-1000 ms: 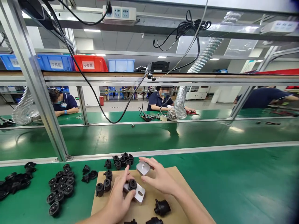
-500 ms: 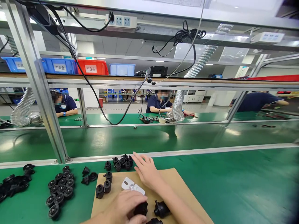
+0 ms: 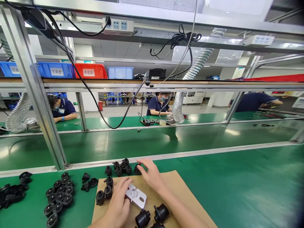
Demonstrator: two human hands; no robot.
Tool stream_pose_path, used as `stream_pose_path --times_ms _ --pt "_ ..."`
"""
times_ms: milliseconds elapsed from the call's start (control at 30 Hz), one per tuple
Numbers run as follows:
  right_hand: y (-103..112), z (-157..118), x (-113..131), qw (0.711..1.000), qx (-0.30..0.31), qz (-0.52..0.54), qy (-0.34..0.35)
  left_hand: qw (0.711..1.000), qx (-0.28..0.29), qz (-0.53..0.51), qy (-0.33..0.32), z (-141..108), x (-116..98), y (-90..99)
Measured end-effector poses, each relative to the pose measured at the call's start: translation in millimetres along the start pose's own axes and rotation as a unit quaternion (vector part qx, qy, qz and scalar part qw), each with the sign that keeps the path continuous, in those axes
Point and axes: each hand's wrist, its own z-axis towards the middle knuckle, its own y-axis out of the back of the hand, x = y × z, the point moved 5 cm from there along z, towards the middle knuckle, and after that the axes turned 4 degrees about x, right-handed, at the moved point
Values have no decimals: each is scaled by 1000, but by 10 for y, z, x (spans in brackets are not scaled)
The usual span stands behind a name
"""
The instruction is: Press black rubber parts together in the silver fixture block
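My left hand (image 3: 118,201) has its fingers and thumb around the left end of a silver metal block (image 3: 136,197), which has a slot and a clear round piece at its middle. The block lies on a brown board (image 3: 177,194). At the board's back edge, my right hand (image 3: 151,175) pinches a black fitting (image 3: 137,169), partly hidden by the fingers. Left of it stands a group of black spouted fittings (image 3: 123,166), with several more (image 3: 108,192) on the board's left edge. Larger black fittings (image 3: 161,213) lie near the front, one (image 3: 142,218) close to the block.
Round black caps (image 3: 61,197) stand in rows on the green bench, left of the board. A darker pile (image 3: 14,191) lies further left. A metal post (image 3: 44,104) rises at the left; a black cable (image 3: 95,104) hangs ahead. Co-workers sit across the bench.
My left hand has left the black fitting at the front and moved up-left onto the metal block. My right hand has drawn its fingers in around a fitting at the back.
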Motion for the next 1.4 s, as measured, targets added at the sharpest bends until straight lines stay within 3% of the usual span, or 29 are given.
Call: stream_pose_path --times_ms 100,267,367,700,1167,1400 --pt "132 -52 -40 996 -28 71 -55 999 9 -20 31 5 100 -24" --pt "275 -168 42 985 -7 144 -97 998 43 -39 25 5 10 -12" --pt "305 -213 123 981 11 159 -107 996 59 -51 52 -10 -25 -16" --pt "210 -294 369 984 98 133 -68 990 46 -99 90 42 -63 31" --pt "150 -321 383 974 143 144 -96 987 37 -113 113 70 -109 76" --pt "216 -308 496 981 175 85 -23 985 38 -123 117 96 -85 77"
